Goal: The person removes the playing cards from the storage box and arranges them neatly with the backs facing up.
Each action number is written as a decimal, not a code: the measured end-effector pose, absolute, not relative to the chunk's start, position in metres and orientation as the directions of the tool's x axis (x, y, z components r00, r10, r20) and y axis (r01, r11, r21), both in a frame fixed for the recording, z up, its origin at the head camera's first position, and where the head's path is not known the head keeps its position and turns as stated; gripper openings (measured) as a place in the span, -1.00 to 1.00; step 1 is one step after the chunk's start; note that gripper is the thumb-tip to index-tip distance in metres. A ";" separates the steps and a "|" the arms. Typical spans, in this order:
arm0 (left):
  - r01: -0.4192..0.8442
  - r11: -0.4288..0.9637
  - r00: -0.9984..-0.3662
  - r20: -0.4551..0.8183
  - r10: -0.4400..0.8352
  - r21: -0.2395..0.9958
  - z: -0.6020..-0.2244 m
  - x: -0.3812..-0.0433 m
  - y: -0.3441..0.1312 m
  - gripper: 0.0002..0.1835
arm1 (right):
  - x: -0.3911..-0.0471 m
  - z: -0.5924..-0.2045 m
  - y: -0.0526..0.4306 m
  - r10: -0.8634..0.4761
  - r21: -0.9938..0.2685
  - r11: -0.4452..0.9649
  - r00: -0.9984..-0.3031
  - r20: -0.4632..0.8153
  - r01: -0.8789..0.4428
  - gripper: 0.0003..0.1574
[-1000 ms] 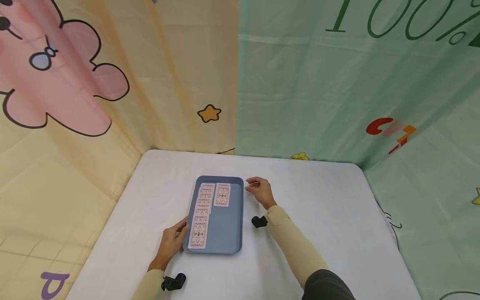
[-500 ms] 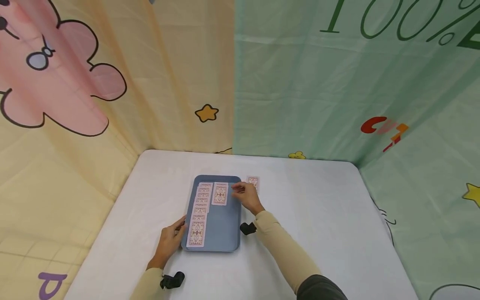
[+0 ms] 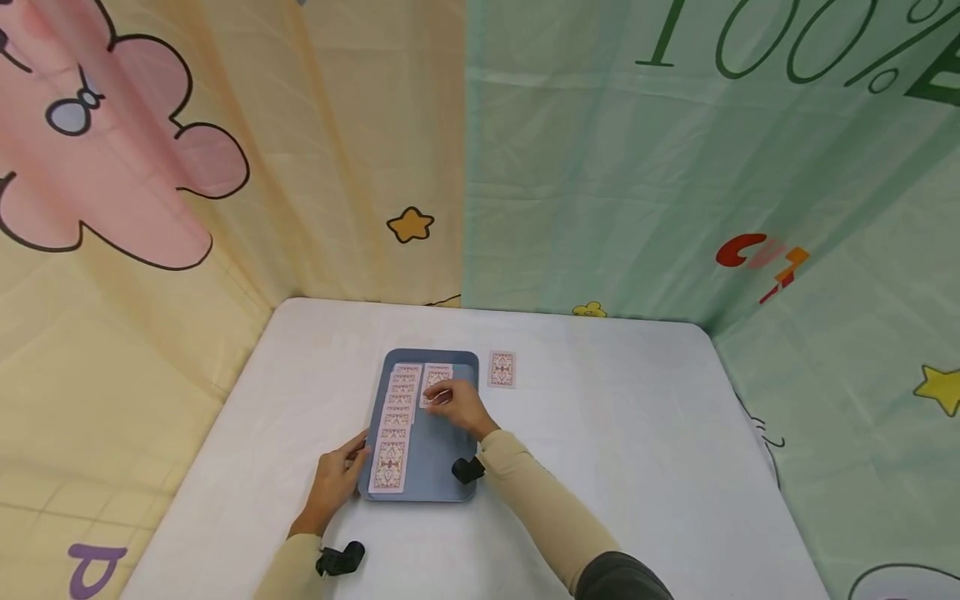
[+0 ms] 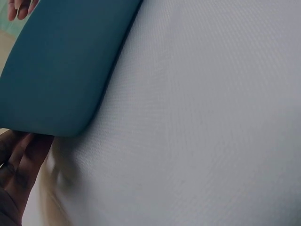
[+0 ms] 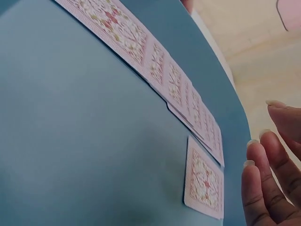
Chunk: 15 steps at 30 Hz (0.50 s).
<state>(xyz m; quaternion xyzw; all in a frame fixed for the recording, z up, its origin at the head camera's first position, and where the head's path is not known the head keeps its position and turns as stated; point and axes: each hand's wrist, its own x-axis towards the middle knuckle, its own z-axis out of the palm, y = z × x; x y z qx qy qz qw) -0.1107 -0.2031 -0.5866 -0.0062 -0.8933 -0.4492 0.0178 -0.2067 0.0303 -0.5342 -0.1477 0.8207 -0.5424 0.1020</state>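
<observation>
A blue-grey tray (image 3: 442,467) lies on the white table with playing cards in it, patterned backs up. Down its left side runs a column of overlapping cards (image 3: 389,467); a shorter group of cards (image 5: 204,183) lies at the top of a second column. Over this shorter group hovers my right hand (image 3: 459,407), and the right wrist view shows a gap between its thumb and fingers, with nothing between them. My left hand (image 3: 330,482) touches the tray's left edge with its fingers, whose tips are hidden at the wall (image 4: 61,113) in the left wrist view.
Another playing card (image 3: 502,369) lies back up on the table, just right of the tray. Cloth walls (image 3: 585,167) with printed figures stand behind the table and on both sides. A black wrist camera (image 3: 468,471) overlaps the tray's right side.
From right of the tray, my right hand has moved left over the second card column. The card on the table, out of sight under that hand earlier, now shows. My left hand stays at the tray.
</observation>
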 end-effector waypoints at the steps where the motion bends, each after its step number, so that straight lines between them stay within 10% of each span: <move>1: 0.027 0.598 -0.999 0.037 -0.005 0.801 -0.587 -0.111 -0.203 -0.60 | -0.206 -0.535 0.028 -0.368 -0.921 0.363 -0.930 -0.002 -0.142 -0.70; 15: 0.017 0.603 -0.999 0.031 -0.012 0.797 -0.586 -0.109 -0.203 -0.60 | -0.188 -0.547 0.000 -0.425 -0.898 0.432 -0.896 -0.127 -0.078 -0.64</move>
